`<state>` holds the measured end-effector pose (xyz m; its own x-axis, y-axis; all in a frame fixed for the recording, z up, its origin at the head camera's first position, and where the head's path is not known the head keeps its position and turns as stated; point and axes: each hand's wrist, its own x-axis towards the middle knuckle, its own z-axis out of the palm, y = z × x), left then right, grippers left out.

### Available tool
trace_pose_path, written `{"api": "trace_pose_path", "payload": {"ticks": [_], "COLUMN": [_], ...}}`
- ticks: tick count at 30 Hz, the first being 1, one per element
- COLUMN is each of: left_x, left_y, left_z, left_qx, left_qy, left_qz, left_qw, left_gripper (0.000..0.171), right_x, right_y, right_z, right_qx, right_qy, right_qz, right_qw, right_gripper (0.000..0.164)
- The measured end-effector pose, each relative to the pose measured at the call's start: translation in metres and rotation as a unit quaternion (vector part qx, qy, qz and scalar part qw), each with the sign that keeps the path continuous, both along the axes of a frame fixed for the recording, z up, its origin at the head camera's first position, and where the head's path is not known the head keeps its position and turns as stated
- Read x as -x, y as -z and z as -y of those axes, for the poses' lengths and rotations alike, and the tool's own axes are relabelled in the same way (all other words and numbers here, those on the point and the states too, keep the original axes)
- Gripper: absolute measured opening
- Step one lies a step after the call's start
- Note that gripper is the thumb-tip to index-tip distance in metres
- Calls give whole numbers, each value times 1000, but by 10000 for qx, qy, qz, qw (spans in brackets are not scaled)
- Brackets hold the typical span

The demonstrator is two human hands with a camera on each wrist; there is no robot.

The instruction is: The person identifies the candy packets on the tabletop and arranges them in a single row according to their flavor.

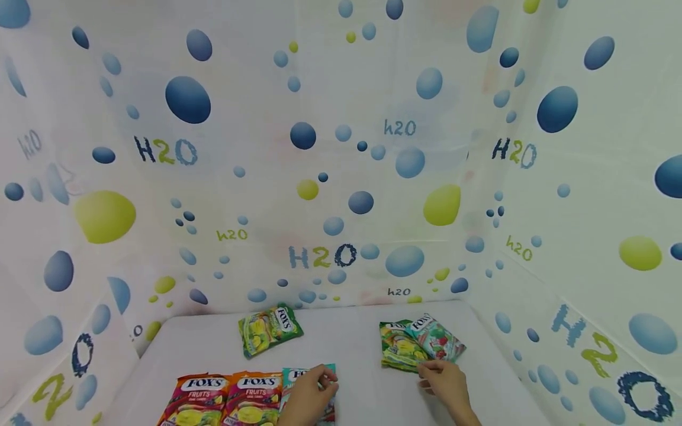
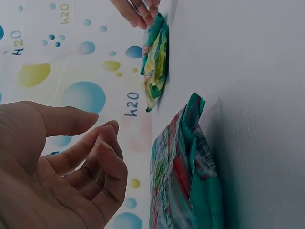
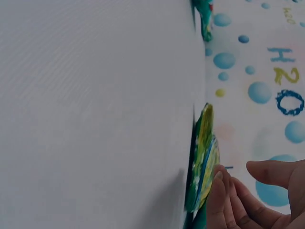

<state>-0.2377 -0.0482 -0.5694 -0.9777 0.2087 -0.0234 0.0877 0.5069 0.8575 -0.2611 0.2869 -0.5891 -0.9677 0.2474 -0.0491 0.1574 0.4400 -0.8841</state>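
Observation:
My left hand (image 1: 311,395) hovers over a teal Fox's candy bag (image 1: 329,408) at the front middle and hides part of it. In the left wrist view its fingers are loosely bent, the thumb near the fingertips and nothing between them, beside that bag (image 2: 183,176). On the right side of the table, a teal candy bag (image 1: 438,341) overlaps a green one (image 1: 398,348). My right hand (image 1: 446,386) is at their near edge, fingertips right by the bags. In the right wrist view, the thumb stands apart from the fingers (image 3: 228,198).
Two red-orange Fox's Fruits bags (image 1: 199,399) (image 1: 253,397) lie side by side at the front left. Behind them, green candy bags (image 1: 269,332) lie overlapping near the back edge of the white table (image 1: 351,337). A patterned curtain (image 1: 341,148) stands around the back and sides.

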Motion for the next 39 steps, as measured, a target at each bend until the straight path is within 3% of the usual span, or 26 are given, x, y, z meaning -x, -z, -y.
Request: {"api": "trace_pose_path", "payload": {"ticks": [5,13,26,31,39], "left_x": [4,11,29,33,44], "left_y": [1,-4,-3,-2,3], "left_z": [-13,-31,-59,-72,-86], "left_qx": [49,303,452,374,243], "left_qy": [97,-49,8,47,130], "left_qz": [-116,70,-708,-815,-957], "left_qw": [9999,9995,9965,9960,9950], "left_gripper": [10,8,8,8,8], "right_x": [-2,0,8,11,16], "right_y": [7,12,11,14,16], "right_z": [-16,-35,-71,-81,-88], "right_qx": [-109,-352,-941,-1077,-1007], "right_qy": [164,354,914,1188,1170], "right_qz": [41,242,92,-36,74], "right_qw": [9998,9985,9913,9871,9880], "right_gripper": [22,23,41,50,58]}}
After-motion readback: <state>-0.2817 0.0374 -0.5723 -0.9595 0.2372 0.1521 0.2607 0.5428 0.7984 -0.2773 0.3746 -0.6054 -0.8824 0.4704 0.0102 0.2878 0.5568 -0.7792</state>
